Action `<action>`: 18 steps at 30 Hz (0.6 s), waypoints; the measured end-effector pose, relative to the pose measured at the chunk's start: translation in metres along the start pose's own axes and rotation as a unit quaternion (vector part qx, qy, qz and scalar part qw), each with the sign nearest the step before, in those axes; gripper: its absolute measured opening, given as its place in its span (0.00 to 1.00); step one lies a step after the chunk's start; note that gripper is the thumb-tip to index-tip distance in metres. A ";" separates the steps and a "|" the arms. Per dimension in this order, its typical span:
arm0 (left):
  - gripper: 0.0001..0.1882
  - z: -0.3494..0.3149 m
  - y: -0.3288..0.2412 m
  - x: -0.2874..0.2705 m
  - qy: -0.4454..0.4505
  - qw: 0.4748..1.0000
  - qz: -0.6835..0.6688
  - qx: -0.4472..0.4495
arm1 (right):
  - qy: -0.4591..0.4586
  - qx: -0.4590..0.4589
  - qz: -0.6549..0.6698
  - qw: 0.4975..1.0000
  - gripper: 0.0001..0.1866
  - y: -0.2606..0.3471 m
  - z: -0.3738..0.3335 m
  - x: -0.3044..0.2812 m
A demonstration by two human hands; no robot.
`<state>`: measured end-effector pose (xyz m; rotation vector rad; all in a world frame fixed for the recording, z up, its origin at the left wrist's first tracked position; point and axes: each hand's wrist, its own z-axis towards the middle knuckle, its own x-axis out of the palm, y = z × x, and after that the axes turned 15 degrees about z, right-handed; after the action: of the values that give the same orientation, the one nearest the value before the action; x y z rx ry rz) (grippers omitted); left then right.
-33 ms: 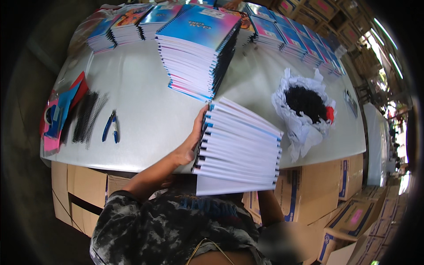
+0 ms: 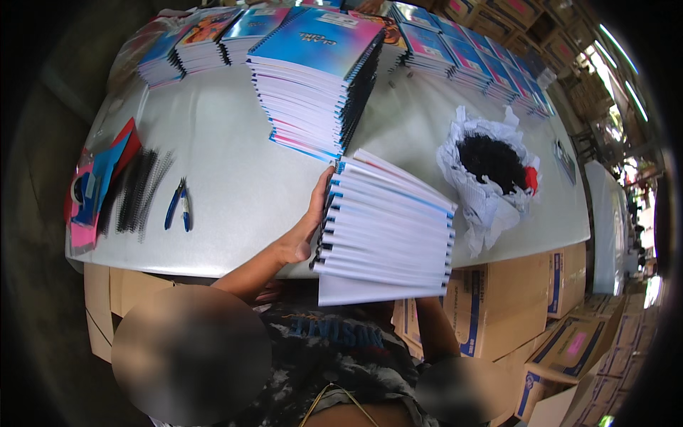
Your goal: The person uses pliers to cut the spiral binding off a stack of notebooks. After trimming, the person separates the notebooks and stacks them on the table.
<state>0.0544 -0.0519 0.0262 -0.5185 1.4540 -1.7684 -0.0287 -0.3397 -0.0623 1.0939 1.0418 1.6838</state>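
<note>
At the table's near edge I have a thick stack of spiral-bound notebooks, tilted, its white page edges facing me and black binding coils showing at both sides. My left hand is wrapped round the left side of this stack, its fingers partly hidden behind it. Beneath the stack's right side my right forearm comes up, but the hand itself is hidden by the notebooks. Just beyond stands a taller pile of spiral-bound notebooks with blue and pink covers.
Blue-handled cutting pliers lie left, beside loose black binding coils and coloured plastic packets. Crumpled white paper at right holds a tangle of black coil scraps. More notebook piles line the far side; cardboard boxes stand below.
The lower edge of the held stack has risen slightly. My left hand keeps its hold on the left side.
</note>
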 end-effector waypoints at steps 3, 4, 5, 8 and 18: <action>0.85 -0.011 0.010 -0.014 0.085 0.994 0.067 0.001 | -0.012 -0.019 0.020 1.000 0.48 0.006 0.000 0.011; 0.85 -0.009 0.016 -0.018 0.096 0.980 0.168 0.048 | -0.013 -0.018 0.018 1.000 0.48 0.010 0.001 0.012; 0.86 -0.005 0.021 -0.022 0.106 0.953 0.266 0.095 | -0.014 -0.018 0.012 1.000 0.48 0.015 0.002 0.015; 0.87 0.006 0.024 -0.020 0.108 0.984 0.141 0.012 | -0.002 0.020 -0.012 1.000 0.46 0.038 0.008 0.021; 0.73 -0.024 0.031 -0.032 0.046 0.990 0.108 -0.080 | 0.007 0.078 -0.028 0.997 0.49 0.047 0.028 0.046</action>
<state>0.0664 -0.0131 -0.0041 -0.3492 1.6602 -1.5303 -0.0239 -0.3049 0.0002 1.1435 1.2178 1.5892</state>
